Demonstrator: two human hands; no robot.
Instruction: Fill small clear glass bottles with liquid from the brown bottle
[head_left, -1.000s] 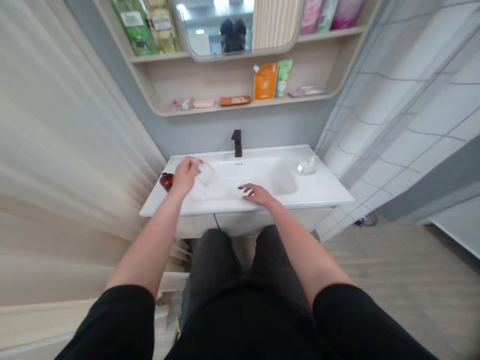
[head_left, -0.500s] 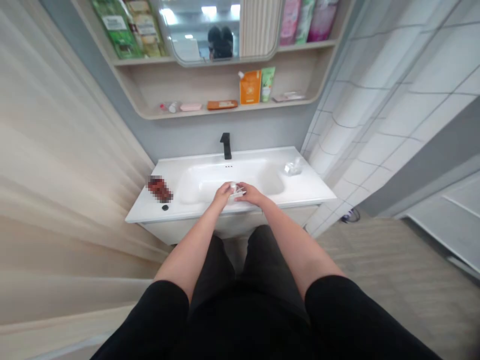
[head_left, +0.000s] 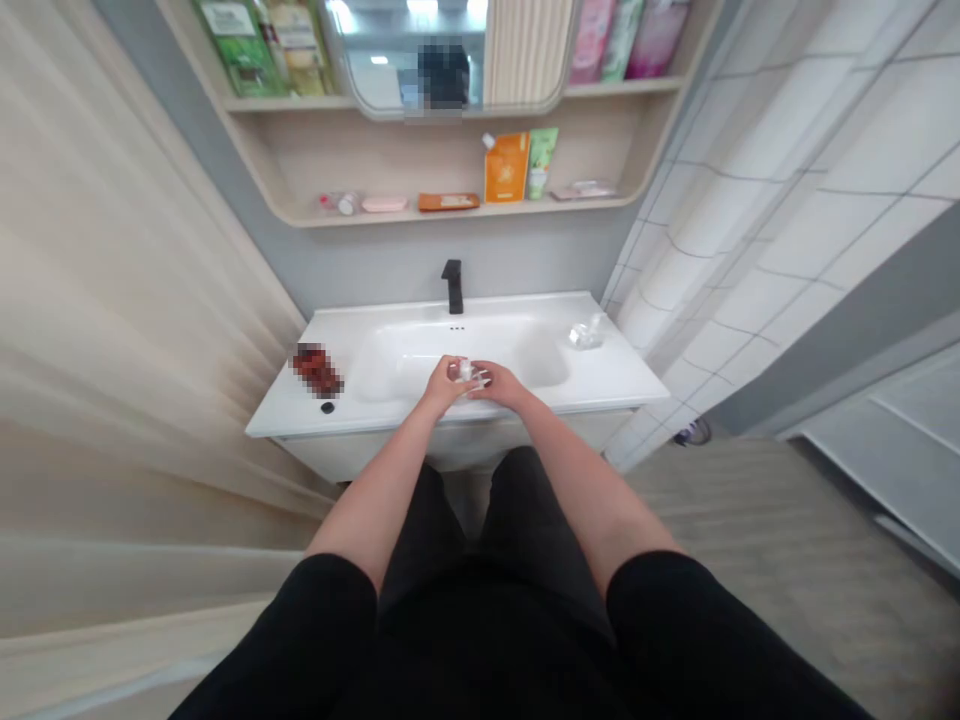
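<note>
Over the front of the white sink basin, my left hand and my right hand are close together. Between them is a small clear-and-white container, with fingers of both hands closed around it. Its exact kind is too small to make out, and the fingers cover part of it. On the counter to the right sits a clear object that looks like a small bottle with a nozzle. A reddish-brown item, blurred by pixelation, lies on the left, with a small black cap-like piece near it.
A black faucet rises behind the basin. Above, the wall shelf holds an orange pouch, a green tube and several small items. A curtain hangs at the left; white tiles line the right.
The left fingers have shifted round the clear-and-white container, which is turned slightly in the hands. The camera view has moved a little; the items on the counter have stayed put.
</note>
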